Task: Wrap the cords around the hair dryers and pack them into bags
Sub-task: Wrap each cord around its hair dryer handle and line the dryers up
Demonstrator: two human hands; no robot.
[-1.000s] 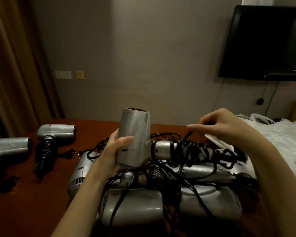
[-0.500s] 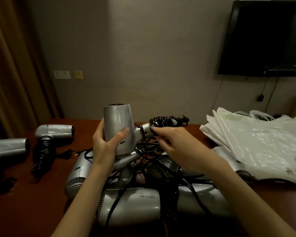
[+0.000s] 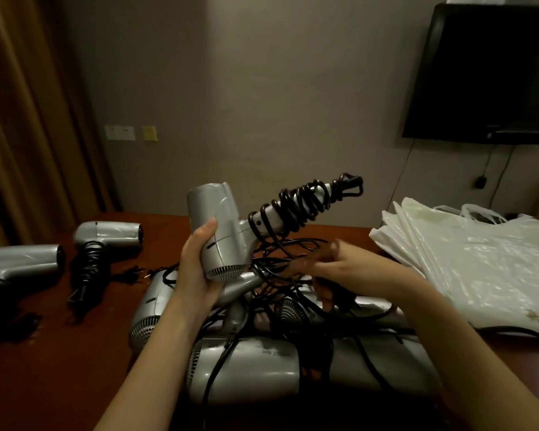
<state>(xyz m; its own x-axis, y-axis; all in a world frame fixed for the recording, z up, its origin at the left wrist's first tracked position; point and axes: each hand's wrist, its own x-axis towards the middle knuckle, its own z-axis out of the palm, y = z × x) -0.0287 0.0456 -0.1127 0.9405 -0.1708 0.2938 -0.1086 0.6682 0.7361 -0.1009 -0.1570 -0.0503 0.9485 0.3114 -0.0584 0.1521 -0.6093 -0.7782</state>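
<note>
My left hand (image 3: 196,269) grips the body of a silver hair dryer (image 3: 218,219) above the table. Its handle points up and to the right, with the black cord (image 3: 305,200) coiled tightly around it. My right hand (image 3: 349,272) is blurred, below the handle among loose cords, and its grip is unclear. Under both hands lies a pile of several silver hair dryers (image 3: 249,368) tangled in black cords. A stack of white plastic bags (image 3: 479,269) lies at the right.
Two hair dryers with wrapped cords lie on the brown table (image 3: 59,353) at the left, one (image 3: 109,234) farther back and one (image 3: 19,262) at the edge of view. A curtain hangs at the left. A black TV (image 3: 486,73) is on the wall at the right.
My left hand has tilted the dryer so the wrapped handle points up and right. My right hand has left the handle and dropped toward the loose cords on the pile.
</note>
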